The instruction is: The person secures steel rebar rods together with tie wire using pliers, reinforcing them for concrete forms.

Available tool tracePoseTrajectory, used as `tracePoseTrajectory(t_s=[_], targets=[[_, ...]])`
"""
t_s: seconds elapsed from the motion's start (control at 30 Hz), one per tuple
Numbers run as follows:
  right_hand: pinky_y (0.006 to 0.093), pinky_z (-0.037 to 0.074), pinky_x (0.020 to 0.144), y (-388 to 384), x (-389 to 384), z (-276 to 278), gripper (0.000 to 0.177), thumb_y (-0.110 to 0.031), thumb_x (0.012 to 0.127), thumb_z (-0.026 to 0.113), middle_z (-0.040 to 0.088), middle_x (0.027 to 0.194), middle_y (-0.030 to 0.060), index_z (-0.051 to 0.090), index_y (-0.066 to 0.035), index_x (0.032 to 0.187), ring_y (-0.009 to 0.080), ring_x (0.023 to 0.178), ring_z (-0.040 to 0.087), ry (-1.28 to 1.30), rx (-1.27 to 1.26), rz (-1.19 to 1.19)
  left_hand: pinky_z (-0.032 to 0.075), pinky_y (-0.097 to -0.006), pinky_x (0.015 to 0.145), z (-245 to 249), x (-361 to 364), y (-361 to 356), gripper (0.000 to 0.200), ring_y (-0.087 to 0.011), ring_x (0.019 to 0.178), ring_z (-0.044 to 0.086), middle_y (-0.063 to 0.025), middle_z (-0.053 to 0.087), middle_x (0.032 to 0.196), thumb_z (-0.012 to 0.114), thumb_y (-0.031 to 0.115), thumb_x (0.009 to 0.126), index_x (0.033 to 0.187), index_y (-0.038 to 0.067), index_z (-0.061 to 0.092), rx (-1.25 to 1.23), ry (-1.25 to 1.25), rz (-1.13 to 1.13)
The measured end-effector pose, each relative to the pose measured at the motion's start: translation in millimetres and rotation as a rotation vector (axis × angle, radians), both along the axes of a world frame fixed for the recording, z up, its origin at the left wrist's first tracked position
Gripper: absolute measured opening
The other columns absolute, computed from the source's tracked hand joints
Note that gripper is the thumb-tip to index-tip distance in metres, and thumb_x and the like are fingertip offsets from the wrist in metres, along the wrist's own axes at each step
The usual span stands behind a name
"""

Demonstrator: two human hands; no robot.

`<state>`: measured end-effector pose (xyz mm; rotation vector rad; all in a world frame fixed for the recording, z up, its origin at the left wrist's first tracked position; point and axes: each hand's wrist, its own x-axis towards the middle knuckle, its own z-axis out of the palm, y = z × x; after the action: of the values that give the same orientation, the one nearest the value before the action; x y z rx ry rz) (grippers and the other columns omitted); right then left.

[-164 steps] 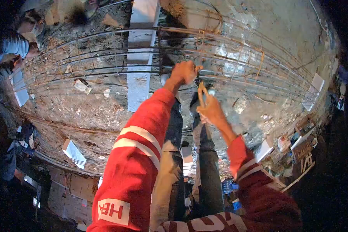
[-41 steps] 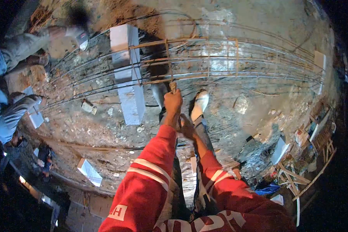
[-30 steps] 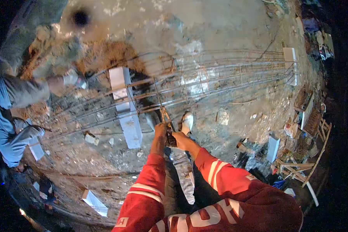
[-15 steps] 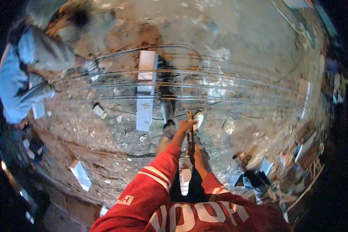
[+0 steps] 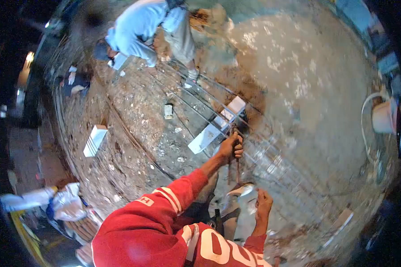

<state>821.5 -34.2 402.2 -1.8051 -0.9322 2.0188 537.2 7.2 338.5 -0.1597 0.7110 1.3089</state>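
Note:
My left hand [image 5: 230,146], in a red sleeve, is closed around long-handled pincers [image 5: 238,167]. The head of the tool is up by the steel bars [image 5: 196,110], and its two handles hang apart below my fist. Lower and to the right, my right hand [image 5: 263,204] is off the pincers, its fingers curled into a pinch; what they hold, if anything, I cannot tell. Several bars run diagonally across a long pale block [image 5: 203,139] just beyond my left hand. My light shoe [image 5: 242,190] shows between the two hands.
A person in a blue shirt [image 5: 140,24] bends over the far end of the bars, near another pale block [image 5: 119,61]. Further blocks [image 5: 95,140] lie on the rubble-strewn ground. White sacks [image 5: 68,204] are at lower left, a bucket [image 5: 384,116] at right.
The view has swung round, so the bars now slant. My left hand has carried the pincers forward to the bars; my right hand has come off the handles and moved right.

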Motion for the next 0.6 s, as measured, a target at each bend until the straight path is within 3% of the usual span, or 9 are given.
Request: tracePoseTrajectory(t_s=[0.03,0.1,0.2,0.23,0.3,0.37,0.5,0.57,0.6], targets=[[0.0254,0.039,0.053,5.0,11.9,1.0,0.021,-0.019,0.091,0.058,0.062,0.073,0.0009,0.065,-0.003,0.103,0.0117,0.059,0.05,0.014,0.035,0.036,0.033,-0.0248,0.046,16.3,-8.8,-0.3,0.045,-0.01,0.05,0.035,0.0032,0.033,0.059,0.038,0.056,0.094,0.085,0.014,0.051,0.177,-0.163,-0.063],[0.0226,0.032,0.048,2.5,35.3,-1.3,0.02,-0.018,0.09,0.059,0.059,0.072,0.0005,0.068,-0.001,0.094,0.0077,0.057,0.045,-0.149,0.537,0.324,0.032,-0.0249,0.046,81.9,3.1,-8.4,0.047,-0.0112,0.05,0.034,0.0032,0.036,0.061,0.036,0.057,0.095,0.084,0.013,0.051,0.167,-0.071,-0.115],[0.027,0.046,0.055,-3.2,60.0,38.4,0.022,-0.015,0.087,0.061,0.061,0.076,0.0056,0.064,0.003,0.099,0.0119,0.063,0.054,-0.046,0.294,0.467,0.028,-0.0283,0.045,127.2,34.3,-32.5,0.048,-0.0123,0.051,0.035,0.0026,0.043,0.064,0.039,0.057,0.094,0.084,0.012,0.052,0.142,0.554,-0.306],[0.0294,0.05,0.059,-5.2,69.7,49.3,0.026,-0.015,0.086,0.062,0.062,0.077,0.0074,0.062,0.003,0.103,0.0136,0.065,0.057,0.029,0.134,0.547,0.028,-0.0283,0.045,131.9,46.7,-41.9,0.048,-0.0123,0.051,0.035,0.0026,0.043,0.064,0.039,0.057,0.094,0.084,0.012,0.052,0.154,0.557,-0.281],[0.0306,0.053,0.064,-8.8,72.5,81.1,0.036,-0.016,0.084,0.063,0.062,0.079,0.0088,0.056,0.002,0.114,0.0159,0.067,0.06,0.226,0.049,0.528,0.027,-0.0274,0.046,140.9,66.5,-60.0,0.048,-0.0099,0.052,0.036,0.0033,0.043,0.065,0.043,0.059,0.092,0.084,0.013,0.053,0.151,0.864,-0.377],[0.0279,0.05,0.057,-4.7,62.5,108.9,0.042,-0.017,0.084,0.064,0.061,0.077,0.0079,0.051,0.002,0.118,0.0139,0.064,0.058,0.26,-0.004,0.468,0.03,-0.027,0.053,204.3,90.2,-73.3,0.05,-0.0104,0.061,0.038,0.0024,0.042,0.069,0.045,0.061,0.091,0.085,0.011,0.053,0.196,0.739,-0.457],[0.0207,0.032,0.044,7.6,68.4,119.6,0.028,-0.021,0.09,0.06,0.053,0.066,-0.0002,0.058,0.0,0.108,0.0073,0.049,0.043,0.417,-0.016,0.156,0.036,-0.0297,0.065,161.6,145.3,-81.0,0.058,-0.0126,0.074,0.042,0.0006,0.047,0.077,0.051,0.054,0.091,0.113,0.001,0.059,0.359,0.878,-0.507],[0.0189,0.028,0.042,19.4,83.1,114.3,0.024,-0.019,0.093,0.057,0.041,0.059,-0.0054,0.059,-0.001,0.108,0.0024,0.051,0.039,0.376,0.081,0.039,0.04,-0.0273,0.064,185.8,162.5,-85.7,0.043,-0.0099,0.074,0.045,0.0031,0.048,0.079,0.061,0.041,0.089,0.119,0.009,0.06,0.334,0.771,-0.348],[0.0195,0.027,0.043,26.0,82.1,123.4,0.02,-0.019,0.092,0.058,0.041,0.059,-0.0063,0.061,-0.002,0.103,0.0026,0.051,0.037,0.181,0.231,0.026,0.039,-0.0244,0.058,167.3,171.5,-86.2,0.041,-0.0072,0.066,0.044,0.0048,0.047,0.073,0.068,0.032,0.085,0.119,0.009,0.06,0.315,0.774,-0.314]])
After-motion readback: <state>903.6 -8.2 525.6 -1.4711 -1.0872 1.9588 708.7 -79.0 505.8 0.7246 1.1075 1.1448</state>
